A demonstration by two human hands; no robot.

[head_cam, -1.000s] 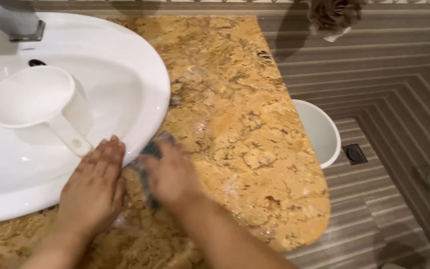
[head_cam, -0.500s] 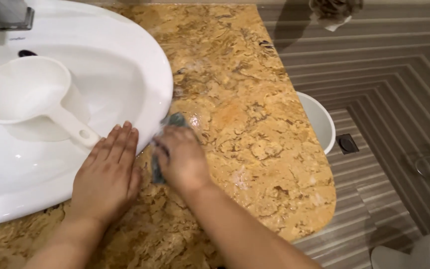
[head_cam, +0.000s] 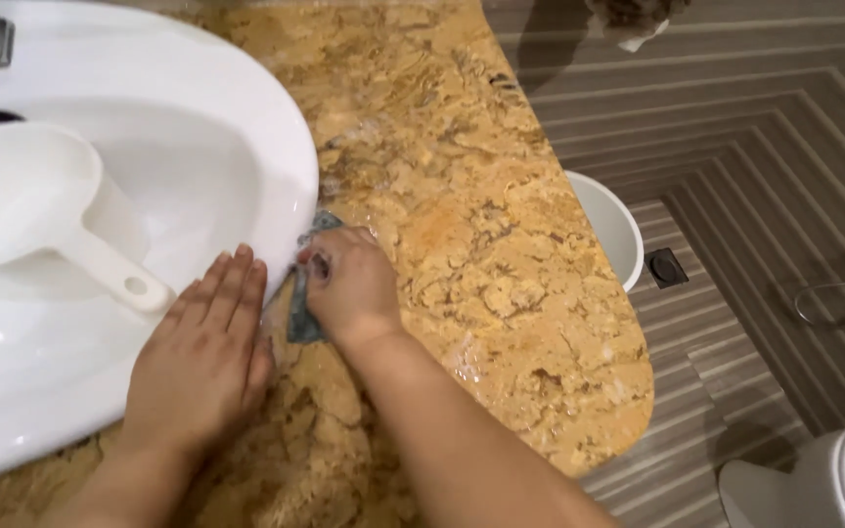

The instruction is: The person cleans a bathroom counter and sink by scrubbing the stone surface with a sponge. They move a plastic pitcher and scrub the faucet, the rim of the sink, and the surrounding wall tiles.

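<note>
Midway, it seems, the right hand (head_cam: 349, 288) grips a cloth (head_cam: 302, 305) pressed on the counter (head_cam: 501, 254) beside the sink (head_cam: 198, 127) rim, the left hand (head_cam: 202, 357) lies spread flat, and wet streaks show only nearby.

sink (head_cam: 246, 127) plain white | scoop (head_cam: 41, 210) white | counter (head_cam: 481, 254) mottled yellow-orange, brown veins | cloth (head_cam: 302, 311) grey-blue | bin (head_cam: 606, 230) white | floor (head_cam: 735, 127) grey-brown stripes | drain cover (head_cam: 665, 267) dark grey | toilet (head_cam: 833, 484) white
</note>
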